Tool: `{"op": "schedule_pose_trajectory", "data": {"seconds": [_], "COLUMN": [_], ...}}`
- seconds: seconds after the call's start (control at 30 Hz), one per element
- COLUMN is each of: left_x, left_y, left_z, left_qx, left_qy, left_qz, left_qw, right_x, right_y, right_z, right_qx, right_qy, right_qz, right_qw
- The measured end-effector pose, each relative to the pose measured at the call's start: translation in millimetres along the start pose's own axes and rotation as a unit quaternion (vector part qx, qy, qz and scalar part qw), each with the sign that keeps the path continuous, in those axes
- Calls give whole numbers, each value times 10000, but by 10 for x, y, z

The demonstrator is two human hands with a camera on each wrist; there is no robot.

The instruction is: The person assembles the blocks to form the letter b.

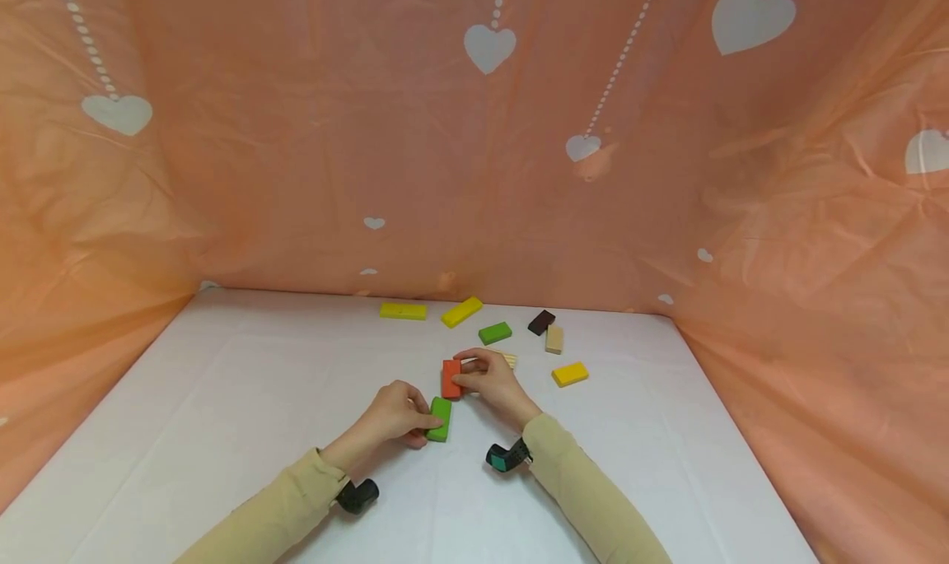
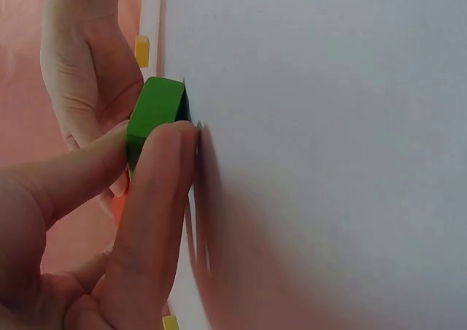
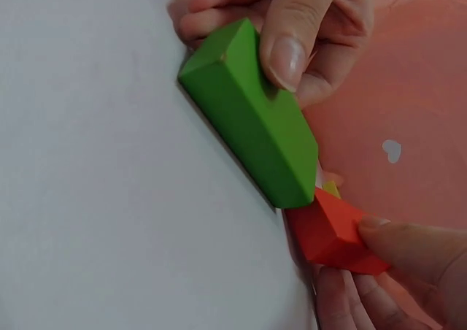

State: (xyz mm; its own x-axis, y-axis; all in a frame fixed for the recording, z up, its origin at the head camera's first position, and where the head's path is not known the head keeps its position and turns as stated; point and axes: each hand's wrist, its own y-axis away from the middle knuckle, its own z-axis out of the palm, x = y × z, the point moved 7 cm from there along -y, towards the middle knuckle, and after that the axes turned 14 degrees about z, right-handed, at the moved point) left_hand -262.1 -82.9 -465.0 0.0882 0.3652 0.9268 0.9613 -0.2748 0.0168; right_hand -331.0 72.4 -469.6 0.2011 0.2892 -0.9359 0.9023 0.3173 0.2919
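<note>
Between thumb and fingers my left hand [image 1: 398, 414] pinches a green block [image 1: 441, 420], holding it low over the white table. My right hand [image 1: 495, 380] grips a red block [image 1: 451, 379] from its right side, just beyond the green one. In the right wrist view the green block [image 3: 252, 118] lies lengthwise, its far end right at the near end of the red block [image 3: 336, 231]. The left wrist view shows the green block [image 2: 155, 114] in the left fingertips, with the right hand [image 2: 91, 74] behind it.
Behind the right hand, striped pale pieces [image 1: 507, 359] are partly hidden. Farther back lie two yellow blocks [image 1: 404, 311], another green block [image 1: 495, 333], a dark brown block [image 1: 541, 322] and a beige block [image 1: 554, 339]. An orange-yellow block [image 1: 570, 374] lies to the right. Pink curtains [image 1: 415, 136] enclose the table.
</note>
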Motion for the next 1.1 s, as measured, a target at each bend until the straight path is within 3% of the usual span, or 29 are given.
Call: {"op": "schedule_pose_trajectory", "data": {"seconds": [0.3,0.63,1.0,1.1], "left_x": [-5,-30,-42,-36], "left_y": [-12,-38,-53,-57], "left_z": [3,-38,-15,-6], "left_qx": [-54,219,296,298], "left_qy": [90,230,473,506], "left_qz": [51,-168,-132,-132], "left_qw": [9999,9994,9984,9982], "right_x": [-88,-331,-307,-192], "right_y": [60,286,260,140], "right_z": [9,62,53,32], "right_qx": [-80,43,170,243], "right_qy": [19,226,275,298], "right_qz": [-135,-120,-107,-103], "right_qw": [9999,9997,9994,9992]}}
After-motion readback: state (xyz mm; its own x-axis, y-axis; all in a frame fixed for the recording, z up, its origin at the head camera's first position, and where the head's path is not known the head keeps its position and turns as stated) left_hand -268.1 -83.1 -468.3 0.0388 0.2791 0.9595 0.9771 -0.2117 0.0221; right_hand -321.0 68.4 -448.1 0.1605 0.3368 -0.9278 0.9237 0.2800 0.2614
